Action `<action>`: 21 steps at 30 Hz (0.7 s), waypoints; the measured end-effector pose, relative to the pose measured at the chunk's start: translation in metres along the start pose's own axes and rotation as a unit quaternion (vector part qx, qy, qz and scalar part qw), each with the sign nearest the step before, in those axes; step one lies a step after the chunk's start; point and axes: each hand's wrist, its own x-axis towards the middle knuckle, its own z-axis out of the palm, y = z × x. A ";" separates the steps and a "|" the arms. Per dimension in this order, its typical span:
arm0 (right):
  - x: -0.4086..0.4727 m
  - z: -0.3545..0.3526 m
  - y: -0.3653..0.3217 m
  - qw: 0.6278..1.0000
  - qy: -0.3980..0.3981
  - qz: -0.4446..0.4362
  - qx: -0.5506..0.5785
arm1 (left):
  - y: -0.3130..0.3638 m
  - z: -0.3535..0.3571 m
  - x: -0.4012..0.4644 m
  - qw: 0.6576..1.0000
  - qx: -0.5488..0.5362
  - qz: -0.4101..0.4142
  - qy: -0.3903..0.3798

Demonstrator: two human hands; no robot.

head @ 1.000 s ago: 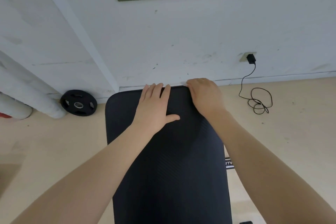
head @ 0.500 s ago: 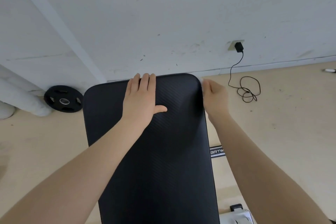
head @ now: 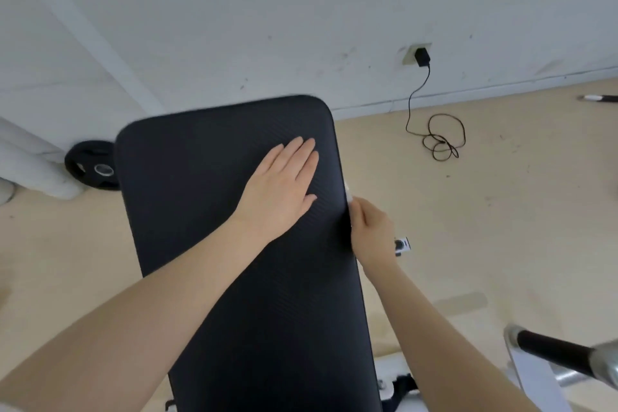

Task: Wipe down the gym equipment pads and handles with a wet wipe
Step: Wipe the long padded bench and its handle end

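Across the middle of the view runs the black bench pad (head: 207, 227), its long axis from 6 to 12 o'clock, rounded far end pointing at the white wall (head: 301, 10). Flat on it, the left hand (head: 281, 187) presses with straight fingers aimed toward 1 o'clock. At the pad's 3 o'clock edge, the right hand (head: 369, 234) curls round a white wet wipe (head: 348, 192), only a sliver showing. A weight plate (head: 92, 165) lies at 9 o'clock, a coiled charger cable (head: 441, 139) at 2 o'clock.
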 end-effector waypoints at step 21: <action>-0.090 -0.014 0.097 0.974 -0.199 -0.079 0.070 | 0.069 0.003 0.010 0.971 0.080 -0.126 -0.185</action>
